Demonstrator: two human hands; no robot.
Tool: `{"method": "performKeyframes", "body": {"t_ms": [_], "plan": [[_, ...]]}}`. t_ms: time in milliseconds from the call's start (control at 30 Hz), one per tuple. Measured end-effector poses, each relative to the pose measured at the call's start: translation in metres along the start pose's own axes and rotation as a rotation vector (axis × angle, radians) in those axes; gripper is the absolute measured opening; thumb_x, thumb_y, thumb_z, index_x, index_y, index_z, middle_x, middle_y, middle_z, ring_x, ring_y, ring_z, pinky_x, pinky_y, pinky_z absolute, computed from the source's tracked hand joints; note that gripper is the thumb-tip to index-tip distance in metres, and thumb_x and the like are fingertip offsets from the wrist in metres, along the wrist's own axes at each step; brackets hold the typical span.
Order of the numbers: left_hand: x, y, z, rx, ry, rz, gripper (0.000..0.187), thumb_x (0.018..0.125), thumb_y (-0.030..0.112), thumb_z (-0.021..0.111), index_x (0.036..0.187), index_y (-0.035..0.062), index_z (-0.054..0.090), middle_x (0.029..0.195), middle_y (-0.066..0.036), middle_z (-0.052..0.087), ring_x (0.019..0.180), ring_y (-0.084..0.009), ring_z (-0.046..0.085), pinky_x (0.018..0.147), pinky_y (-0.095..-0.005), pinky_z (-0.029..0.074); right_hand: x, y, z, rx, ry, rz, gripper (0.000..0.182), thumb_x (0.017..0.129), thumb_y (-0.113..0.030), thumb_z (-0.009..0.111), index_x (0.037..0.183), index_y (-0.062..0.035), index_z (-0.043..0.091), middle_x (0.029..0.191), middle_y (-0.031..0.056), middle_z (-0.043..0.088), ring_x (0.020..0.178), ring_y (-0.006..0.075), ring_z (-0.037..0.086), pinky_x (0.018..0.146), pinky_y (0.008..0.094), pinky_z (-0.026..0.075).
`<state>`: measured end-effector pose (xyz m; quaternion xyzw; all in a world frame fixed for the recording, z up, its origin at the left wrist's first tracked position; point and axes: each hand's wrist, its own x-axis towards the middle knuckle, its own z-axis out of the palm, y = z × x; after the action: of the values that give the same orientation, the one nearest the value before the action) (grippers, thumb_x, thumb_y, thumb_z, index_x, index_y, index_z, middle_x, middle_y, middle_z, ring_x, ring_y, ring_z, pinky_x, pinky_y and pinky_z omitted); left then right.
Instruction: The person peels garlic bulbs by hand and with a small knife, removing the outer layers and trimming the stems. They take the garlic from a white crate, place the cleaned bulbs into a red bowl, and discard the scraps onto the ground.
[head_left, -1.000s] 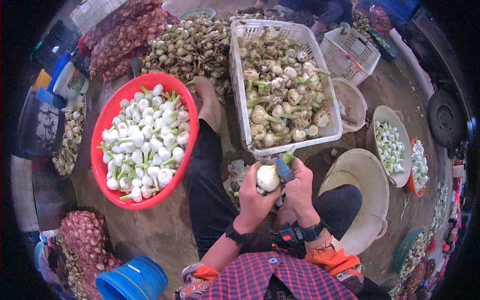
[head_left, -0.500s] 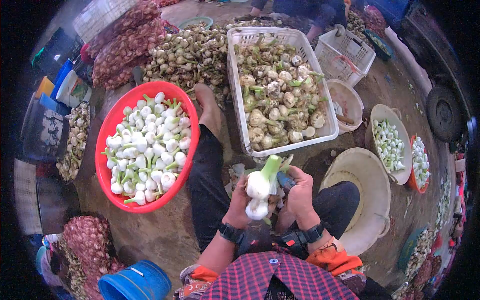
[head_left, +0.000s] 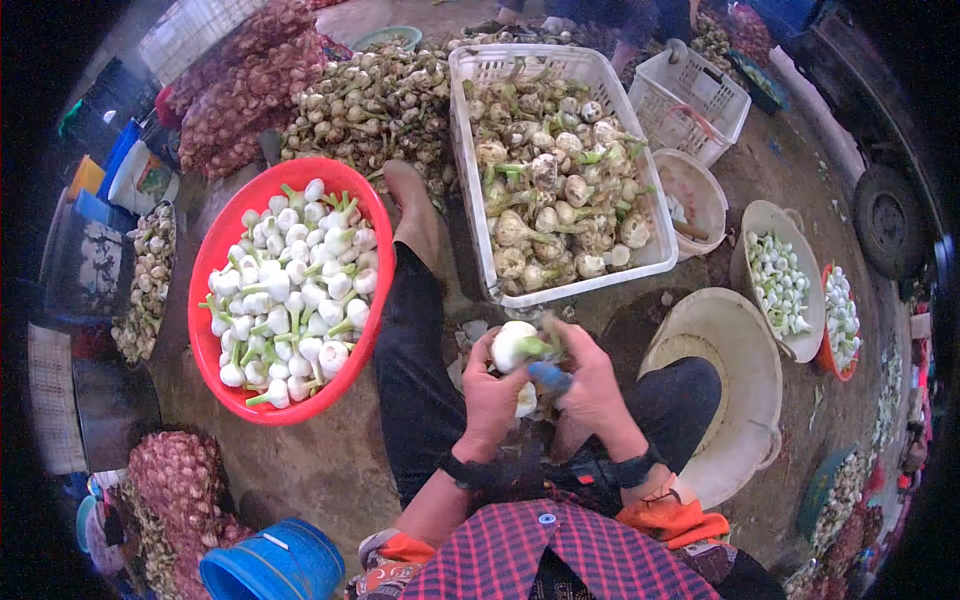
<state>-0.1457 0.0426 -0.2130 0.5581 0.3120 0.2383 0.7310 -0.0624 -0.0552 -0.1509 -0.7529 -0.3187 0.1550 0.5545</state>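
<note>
My left hand [head_left: 490, 405] is closed around a white garlic bulb [head_left: 512, 345], its green stem pointing right toward my other hand. My right hand [head_left: 592, 385] is pinched up beside that stem, with a blue piece [head_left: 549, 377] at the thumb; I cannot tell whether this is a wrap or a tool's handle. Part of a second white bulb [head_left: 527, 401] shows below, between the hands. To the left, a red basin [head_left: 203, 330] holds many clean white bulbs with short stems. Ahead, a white plastic crate [head_left: 590, 288] is filled with dirty, untrimmed garlic.
A large pale tub [head_left: 765, 400] stands by my right knee, a small white bucket [head_left: 705, 195] beyond it. Farther right is a beige basin [head_left: 735, 270] of cleaned garlic. Heaped garlic [head_left: 365, 105] and net sacks [head_left: 250, 80] lie ahead left; a blue bucket [head_left: 275, 565] sits at lower left.
The bulb has tipped so its stem now points right instead of up, and the left fingers wrap more around it. My right hand has turned in over the stem.
</note>
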Motion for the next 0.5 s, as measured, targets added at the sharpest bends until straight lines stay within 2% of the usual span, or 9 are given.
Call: {"method": "performKeyframes", "body": {"t_ms": [33, 133, 167, 267, 367, 467, 500], "plan": [[-0.004, 0.008, 0.005, 0.099, 0.008, 0.038, 0.050, 0.073, 0.000, 0.067, 0.120, 0.0001, 0.049, 0.108, -0.007, 0.059, 0.097, -0.0141, 0.056, 0.084, -0.0275, 0.046, 0.000, -0.004, 0.005, -0.145, 0.020, -0.065, 0.042, 0.070, 0.002, 0.062, 0.112, -0.0006, 0.057, 0.093, 0.0160, 0.060, 0.088, 0.0304, 0.061, 0.080, 0.0324, 0.047], [-0.008, 0.018, 0.003, -0.043, -0.021, -0.115, 0.050, 0.074, 0.001, 0.067, 0.120, 0.0011, 0.050, 0.107, -0.006, 0.059, 0.097, -0.0132, 0.055, 0.084, -0.0270, 0.046, 0.000, 0.003, 0.009, -0.193, 0.105, -0.162, 0.042, 0.063, 0.008, 0.057, 0.105, 0.0004, 0.061, 0.092, 0.0164, 0.061, 0.087, 0.0331, 0.061, 0.078, 0.0328, 0.048], [-0.006, 0.025, -0.004, -0.276, -0.102, -0.274, 0.048, 0.077, 0.002, 0.066, 0.122, 0.0014, 0.048, 0.110, -0.007, 0.058, 0.098, -0.0138, 0.056, 0.085, -0.0278, 0.046, 0.003, 0.003, 0.006, -0.067, 0.067, -0.143, 0.043, 0.057, 0.011, 0.054, 0.098, 0.0009, 0.063, 0.090, 0.0165, 0.062, 0.084, 0.0336, 0.061, 0.076, 0.0329, 0.048], [-0.007, 0.019, -0.008, -0.489, -0.169, -0.282, 0.047, 0.080, 0.002, 0.063, 0.125, 0.0030, 0.047, 0.114, -0.006, 0.056, 0.100, -0.0150, 0.056, 0.086, -0.0295, 0.047, 0.004, 0.002, 0.004, -0.049, -0.004, -0.204, 0.042, 0.059, 0.012, 0.049, 0.097, 0.0006, 0.063, 0.089, 0.0131, 0.065, 0.082, 0.0269, 0.063, 0.075, 0.0314, 0.049], [-0.004, 0.015, -0.012, -0.638, -0.267, -0.326, 0.045, 0.083, 0.004, 0.060, 0.126, 0.0052, 0.046, 0.116, -0.006, 0.056, 0.102, -0.0165, 0.056, 0.086, -0.0316, 0.048, -0.002, 0.015, 0.008, 0.320, 0.030, 0.211, 0.041, 0.063, 0.014, 0.044, 0.096, 0.0017, 0.063, 0.090, 0.0092, 0.066, 0.081, 0.0171, 0.063, 0.075, 0.0286, 0.049], [-0.001, 0.002, -0.017, -0.681, -0.288, -0.327, 0.041, 0.087, 0.013, 0.059, 0.125, 0.0060, 0.046, 0.116, -0.006, 0.056, 0.101, -0.0184, 0.058, 0.083, -0.0333, 0.051, -0.004, 0.019, 0.013, 0.714, 0.092, 0.282, 0.037, 0.068, 0.014, 0.041, 0.095, 0.0026, 0.063, 0.091, 0.0073, 0.066, 0.083, 0.0107, 0.059, 0.076, 0.0261, 0.049], [-0.003, -0.004, -0.020, -0.707, -0.286, -0.345, 0.041, 0.087, 0.018, 0.059, 0.125, 0.0061, 0.046, 0.115, -0.007, 0.057, 0.101, -0.0184, 0.058, 0.083, -0.0328, 0.051, -0.005, 0.019, 0.016, 0.672, 0.123, 0.277, 0.028, 0.076, 0.010, 0.043, 0.095, 0.0023, 0.062, 0.091, 0.0084, 0.065, 0.081, 0.0127, 0.061, 0.075, 0.0268, 0.050]]}}
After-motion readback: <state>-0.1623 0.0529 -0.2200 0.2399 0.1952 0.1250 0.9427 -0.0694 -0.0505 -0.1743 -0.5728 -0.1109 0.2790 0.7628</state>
